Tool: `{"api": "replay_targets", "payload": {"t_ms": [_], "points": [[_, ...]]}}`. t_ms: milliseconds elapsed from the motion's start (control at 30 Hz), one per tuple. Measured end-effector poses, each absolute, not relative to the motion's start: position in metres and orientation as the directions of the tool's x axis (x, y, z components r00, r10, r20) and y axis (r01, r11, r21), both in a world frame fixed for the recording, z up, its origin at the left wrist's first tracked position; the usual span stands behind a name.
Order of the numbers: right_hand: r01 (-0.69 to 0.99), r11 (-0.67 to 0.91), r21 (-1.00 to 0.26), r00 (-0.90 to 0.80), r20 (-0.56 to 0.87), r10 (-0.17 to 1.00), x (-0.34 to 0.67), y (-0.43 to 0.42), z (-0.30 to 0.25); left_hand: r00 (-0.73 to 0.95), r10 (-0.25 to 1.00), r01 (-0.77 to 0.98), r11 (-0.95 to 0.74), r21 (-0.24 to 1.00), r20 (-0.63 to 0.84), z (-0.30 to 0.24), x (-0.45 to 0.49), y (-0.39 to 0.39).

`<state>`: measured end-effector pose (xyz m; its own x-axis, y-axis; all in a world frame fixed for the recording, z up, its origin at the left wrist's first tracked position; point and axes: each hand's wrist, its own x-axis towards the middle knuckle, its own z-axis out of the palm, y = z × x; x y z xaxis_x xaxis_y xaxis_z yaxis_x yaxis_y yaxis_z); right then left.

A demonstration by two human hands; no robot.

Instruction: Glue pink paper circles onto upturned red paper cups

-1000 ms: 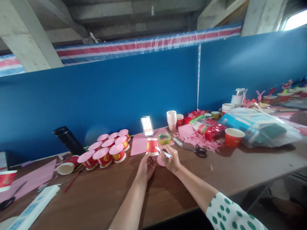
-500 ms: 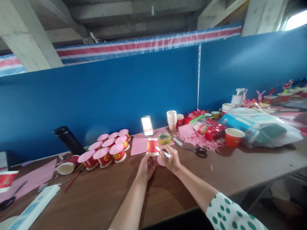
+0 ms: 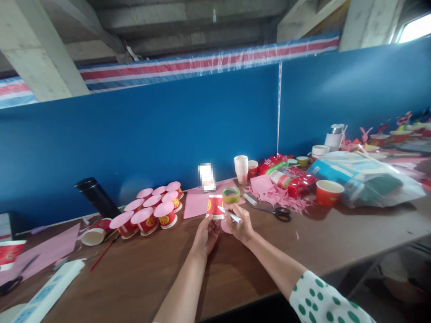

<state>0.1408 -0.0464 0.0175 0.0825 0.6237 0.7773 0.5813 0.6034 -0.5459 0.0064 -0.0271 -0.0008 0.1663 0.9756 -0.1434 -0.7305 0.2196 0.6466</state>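
My left hand [image 3: 208,234] is closed on the lower edge of a red paper cup [image 3: 214,204], which stands upside down with its white rim at the bottom. Gold print shows on the cup's left side. In my right hand [image 3: 240,223] is a slim white pen-like tube [image 3: 235,217], its tip at the cup's red side. Partly hidden under the right hand, a pink paper disc [image 3: 226,226] lies on the table. Just behind the cup are a pink paper sheet [image 3: 194,202] and a roll of yellow-green tape [image 3: 231,194].
Several upturned red cups topped with pink discs [image 3: 146,214] stand at left, near a black flask [image 3: 96,195]. On the right lie scissors [image 3: 281,213], a white cylinder [image 3: 249,199], pink paper scraps [image 3: 279,193], an orange cup [image 3: 329,193] and a plastic bag [image 3: 377,179]. A blue partition [image 3: 185,121] rises behind.
The cup has turned and shifted slightly to the right, so more of its gold print shows at the left. Both hands stay nearly in place.
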Motion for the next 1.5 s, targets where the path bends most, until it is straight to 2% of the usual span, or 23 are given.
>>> {"api": "replay_targets", "payload": {"t_ms": [300,467,600,833,1200,1500], "points": [[0.552,0.611,-0.567,0.086,0.768,0.635,0.141,-0.046,0.015,0.168,0.974,-0.735,0.226,0.639,-0.151,-0.001,0.006,-0.027],[0.401,0.612,-0.682,0.217,0.719,0.66,0.141,-0.046,0.018,0.137,0.973,-0.768,0.223,0.6,-0.186,-0.001,0.006,-0.027],[0.402,0.564,-0.721,0.288,0.685,0.669,0.144,-0.043,0.019,0.12,0.971,-0.788,0.219,0.575,-0.206,-0.001,0.006,-0.025],[0.424,0.534,-0.731,0.228,0.657,0.718,0.141,-0.037,0.011,0.139,0.971,-0.81,0.225,0.541,-0.195,0.003,0.004,-0.028],[0.445,0.621,-0.645,0.076,0.718,0.692,0.137,-0.035,0.006,0.208,0.97,-0.817,0.244,0.522,-0.127,0.006,0.003,-0.031],[0.428,0.621,-0.657,0.051,0.704,0.709,0.137,-0.034,0.003,0.24,0.966,-0.817,0.255,0.518,-0.096,0.006,0.003,-0.032]]}}
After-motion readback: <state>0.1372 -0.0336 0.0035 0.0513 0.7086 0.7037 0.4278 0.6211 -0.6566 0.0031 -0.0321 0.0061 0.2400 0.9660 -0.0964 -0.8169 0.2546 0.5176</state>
